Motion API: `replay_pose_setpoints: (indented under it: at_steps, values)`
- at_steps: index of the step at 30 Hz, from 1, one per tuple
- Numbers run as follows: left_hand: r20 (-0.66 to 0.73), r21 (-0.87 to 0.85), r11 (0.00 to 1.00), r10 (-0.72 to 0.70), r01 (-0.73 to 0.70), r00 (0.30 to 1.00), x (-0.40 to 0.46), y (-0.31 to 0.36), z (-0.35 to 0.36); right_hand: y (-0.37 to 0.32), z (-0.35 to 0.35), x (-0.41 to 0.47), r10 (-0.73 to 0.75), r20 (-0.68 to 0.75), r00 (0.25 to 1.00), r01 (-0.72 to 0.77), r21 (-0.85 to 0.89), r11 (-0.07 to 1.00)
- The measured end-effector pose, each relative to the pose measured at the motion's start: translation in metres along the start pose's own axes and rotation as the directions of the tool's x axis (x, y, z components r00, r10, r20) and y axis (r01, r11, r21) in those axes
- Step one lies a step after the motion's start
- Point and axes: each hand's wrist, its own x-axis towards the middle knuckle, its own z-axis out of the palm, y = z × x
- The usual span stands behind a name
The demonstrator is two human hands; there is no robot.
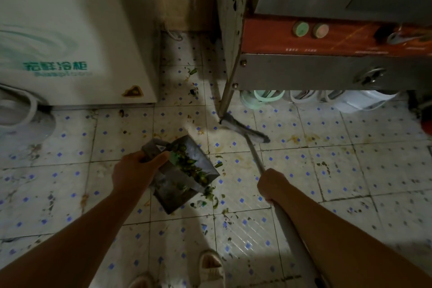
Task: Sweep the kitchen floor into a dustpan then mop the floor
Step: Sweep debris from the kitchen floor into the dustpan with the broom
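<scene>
Metal dustpan (184, 170) of green scraps (189, 166) sits in left hand's (131, 170) grip; right hand (272, 184) grips broom handle (256, 159).

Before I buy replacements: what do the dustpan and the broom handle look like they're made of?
The dustpan looks like thin sheet metal, dull grey and stained: flat folded panels, sharp straight edges and a faint sheen. The left hand holds it.

The broom handle, held by the right hand, is a smooth, pale grey tube; painted metal or plastic, the dim light leaves that open.
</scene>
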Motion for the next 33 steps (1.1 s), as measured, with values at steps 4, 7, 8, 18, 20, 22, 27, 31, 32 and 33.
replay_pose_setpoints:
  at_steps: [4, 7, 8, 18, 20, 22, 27, 31, 32, 33]
  values:
    - [0.017, 0.014, 1.000, 0.028, -0.028, 0.999, -0.005, 0.000, -0.013, -0.003, 0.023, -0.037, -0.010, 0.046, 0.999, 0.012, -0.040, 0.999]
    - [0.017, 0.032, 0.999, 0.030, -0.031, 0.999, -0.012, -0.004, -0.026, -0.010, 0.037, -0.062, -0.073, 0.124, 0.990, 0.068, 0.043, 0.997]
    - [0.021, 0.040, 0.999, 0.026, -0.027, 0.999, -0.014, -0.007, -0.031, -0.013, 0.040, -0.072, -0.098, 0.141, 0.985, 0.087, 0.078, 0.993]
    - [0.008, -0.029, 1.000, -0.008, 0.008, 1.000, -0.021, -0.036, -0.064, -0.008, 0.044, -0.088, 0.021, 0.147, 0.989, -0.055, 0.231, 0.971]
    - [0.012, -0.049, 0.999, -0.017, 0.018, 1.000, -0.025, -0.041, -0.067, -0.014, 0.040, -0.075, 0.070, 0.147, 0.987, -0.105, 0.244, 0.964]
    - [0.008, -0.075, 0.997, -0.017, 0.017, 1.000, -0.028, -0.046, -0.067, -0.020, 0.046, -0.067, 0.115, 0.148, 0.982, -0.154, 0.283, 0.947]
    - [0.017, -0.103, 0.993, -0.064, 0.065, 0.998, -0.032, -0.055, -0.061, -0.042, 0.089, -0.081, 0.083, 0.303, 0.950, -0.217, 0.445, 0.869]
    - [-0.053, -0.075, 0.988, -0.137, 0.133, 0.989, -0.039, -0.053, -0.056, -0.057, 0.092, -0.092, -0.088, 0.388, 0.918, -0.078, 0.392, 0.917]
    - [-0.062, -0.084, 0.987, -0.143, 0.138, 0.988, -0.042, -0.050, -0.056, -0.058, 0.086, -0.092, -0.125, 0.391, 0.912, -0.038, 0.382, 0.923]
    - [-0.071, -0.081, 0.988, -0.138, 0.133, 0.988, -0.044, -0.047, -0.056, -0.059, 0.077, -0.091, -0.155, 0.394, 0.906, -0.009, 0.384, 0.923]
